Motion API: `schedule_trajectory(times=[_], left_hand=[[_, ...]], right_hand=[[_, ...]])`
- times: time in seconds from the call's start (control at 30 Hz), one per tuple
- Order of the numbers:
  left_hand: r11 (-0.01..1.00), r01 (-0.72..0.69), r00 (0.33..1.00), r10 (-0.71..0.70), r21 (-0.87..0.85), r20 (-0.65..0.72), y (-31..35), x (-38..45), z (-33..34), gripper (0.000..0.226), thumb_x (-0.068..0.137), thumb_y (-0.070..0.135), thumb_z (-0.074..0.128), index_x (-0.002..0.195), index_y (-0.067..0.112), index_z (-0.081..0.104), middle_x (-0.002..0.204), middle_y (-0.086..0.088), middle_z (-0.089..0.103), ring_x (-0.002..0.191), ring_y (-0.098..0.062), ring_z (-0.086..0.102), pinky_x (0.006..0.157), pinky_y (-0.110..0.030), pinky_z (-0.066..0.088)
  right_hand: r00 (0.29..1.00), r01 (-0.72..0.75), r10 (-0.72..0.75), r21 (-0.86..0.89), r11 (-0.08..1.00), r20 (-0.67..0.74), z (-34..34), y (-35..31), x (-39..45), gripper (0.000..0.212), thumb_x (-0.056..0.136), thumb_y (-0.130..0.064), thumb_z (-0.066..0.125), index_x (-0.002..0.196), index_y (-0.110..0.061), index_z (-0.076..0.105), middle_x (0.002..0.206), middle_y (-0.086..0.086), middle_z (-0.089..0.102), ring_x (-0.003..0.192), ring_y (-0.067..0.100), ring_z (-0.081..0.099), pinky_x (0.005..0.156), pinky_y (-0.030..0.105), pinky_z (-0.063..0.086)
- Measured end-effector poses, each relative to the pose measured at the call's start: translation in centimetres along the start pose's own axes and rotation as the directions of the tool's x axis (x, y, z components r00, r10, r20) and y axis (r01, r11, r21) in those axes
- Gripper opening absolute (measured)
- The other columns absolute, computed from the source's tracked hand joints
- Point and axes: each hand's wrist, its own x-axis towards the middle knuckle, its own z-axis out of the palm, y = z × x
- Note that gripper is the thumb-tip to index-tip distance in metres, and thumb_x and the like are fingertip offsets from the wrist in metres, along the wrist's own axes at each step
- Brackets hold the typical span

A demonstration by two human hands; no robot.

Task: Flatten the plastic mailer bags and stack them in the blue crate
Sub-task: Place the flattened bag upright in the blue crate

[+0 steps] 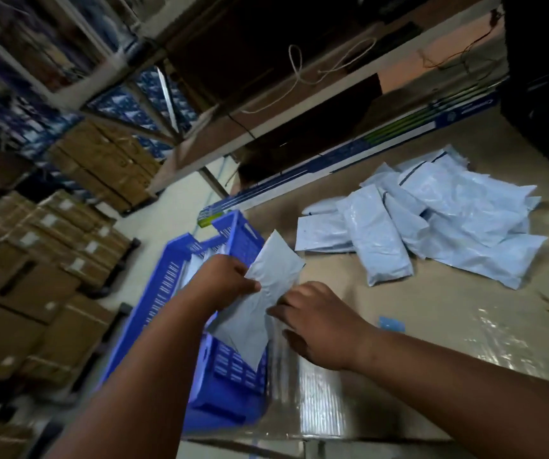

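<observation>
A pale grey plastic mailer bag [266, 293] hangs tilted over the right wall of the blue crate [233, 369]. My left hand [223, 283] grips its left edge from above the crate. My right hand [319, 326] pinches its right edge, over the table's rim. Inside the crate, more pale bags [197, 263] show behind my left hand. A loose pile of several similar mailer bags [432, 220] lies on the brown table to the right, apart from both hands.
The table [448, 326] is covered with brown cardboard and glossy tape. A long blue-and-white box [349, 157] lies along its far edge under metal shelving. Stacked cardboard cartons [34, 276] fill the floor to the left. A small blue scrap [391, 323] lies near my right wrist.
</observation>
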Motion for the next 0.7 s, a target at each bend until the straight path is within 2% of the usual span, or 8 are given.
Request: schedule_trajectory(times=[0.1, 0.23, 0.3, 0.37, 0.4, 0.47, 0.57, 0.7], left_hand=[[0.999, 0.035, 0.995, -0.034, 0.002, -0.095, -3.3, 0.4, -2.3, 0.035, 0.085, 0.035, 0.084, 0.073, 0.008, 0.065, 0.074, -0.011, 0.062, 0.075, -0.027, 0.060, 0.062, -0.036, 0.041], [0.999, 0.036, 0.981, -0.031, 0.024, -0.191, -7.4, 1.7, -4.9, 0.033, 0.090, 0.035, 0.078, 0.072, 0.017, 0.057, 0.068, 0.003, 0.055, 0.066, -0.015, 0.051, 0.052, -0.027, 0.029], [0.999, 0.034, 0.971, -0.028, 0.022, -0.239, -9.7, 3.0, -5.8, 0.030, 0.091, 0.036, 0.077, 0.075, 0.016, 0.061, 0.072, 0.000, 0.058, 0.068, -0.017, 0.054, 0.053, -0.029, 0.030], [1.000, 0.024, 0.956, -0.028, -0.016, -0.293, -12.4, 4.6, -6.2, 0.026, 0.089, 0.036, 0.078, 0.083, 0.012, 0.069, 0.081, -0.007, 0.065, 0.080, -0.027, 0.061, 0.061, -0.031, 0.034], [0.999, 0.024, 0.949, -0.034, -0.038, -0.314, -13.8, 5.4, -6.1, 0.025, 0.088, 0.035, 0.078, 0.084, 0.012, 0.070, 0.083, -0.007, 0.065, 0.084, -0.029, 0.062, 0.064, -0.032, 0.035], [0.996, 0.031, 0.936, -0.060, -0.089, -0.346, -16.4, 7.4, -5.5, 0.026, 0.087, 0.034, 0.078, 0.079, 0.013, 0.066, 0.076, -0.003, 0.062, 0.078, -0.026, 0.059, 0.061, -0.032, 0.034], [0.988, 0.013, 0.948, -0.061, -0.153, -0.314, -18.8, 10.3, -3.4, 0.034, 0.089, 0.032, 0.076, 0.067, 0.016, 0.055, 0.067, 0.002, 0.056, 0.063, -0.015, 0.052, 0.053, -0.030, 0.031], [0.975, -0.073, 0.969, 0.019, -0.211, -0.248, -19.2, 14.1, 0.1, 0.031, 0.085, 0.031, 0.078, 0.071, 0.011, 0.059, 0.077, -0.005, 0.063, 0.083, -0.031, 0.066, 0.063, -0.034, 0.042]], right_hand=[[1.000, 0.022, -0.022, 0.009, 1.000, -0.001, 1.0, -1.6, 4.0, 0.052, 0.093, -0.042, 0.055, 0.144, -0.030, 0.054, 0.130, -0.004, 0.058, 0.121, 0.025, 0.054, 0.106, 0.046, 0.043], [1.000, -0.017, 0.017, 0.000, 1.000, 0.018, 2.9, -3.4, 8.1, 0.057, 0.091, -0.043, 0.047, 0.146, -0.032, 0.052, 0.138, -0.006, 0.053, 0.128, 0.024, 0.051, 0.111, 0.043, 0.039], [0.999, -0.048, 0.048, 0.005, 0.999, 0.022, 3.9, -3.9, 9.6, 0.055, 0.088, -0.043, 0.045, 0.142, -0.032, 0.055, 0.136, -0.006, 0.055, 0.127, 0.024, 0.054, 0.110, 0.044, 0.041], [0.995, -0.100, 0.100, 0.019, 0.995, 0.016, 4.8, -4.5, 10.4, 0.053, 0.088, -0.043, 0.046, 0.139, -0.032, 0.059, 0.135, -0.006, 0.058, 0.125, 0.023, 0.056, 0.109, 0.043, 0.043], [0.991, -0.129, 0.128, 0.031, 0.991, 0.025, 5.1, -4.8, 10.7, 0.053, 0.091, -0.045, 0.045, 0.141, -0.033, 0.057, 0.138, -0.008, 0.056, 0.127, 0.021, 0.055, 0.111, 0.042, 0.042], [0.982, -0.179, 0.176, 0.044, 0.983, 0.069, 5.7, -5.3, 11.4, 0.057, 0.096, -0.053, 0.037, 0.149, -0.038, 0.050, 0.144, -0.014, 0.050, 0.135, 0.014, 0.046, 0.119, 0.038, 0.033], [0.972, -0.230, 0.225, 0.068, 0.971, 0.068, 6.3, -5.9, 13.1, 0.058, 0.096, -0.056, 0.034, 0.150, -0.040, 0.049, 0.145, -0.017, 0.049, 0.137, 0.010, 0.042, 0.120, 0.036, 0.032], [0.960, -0.274, 0.274, -0.008, 0.962, 0.059, 7.4, -6.4, 14.9, 0.054, 0.096, -0.048, 0.038, 0.147, -0.039, 0.052, 0.148, -0.016, 0.047, 0.139, 0.010, 0.040, 0.117, 0.034, 0.034]])
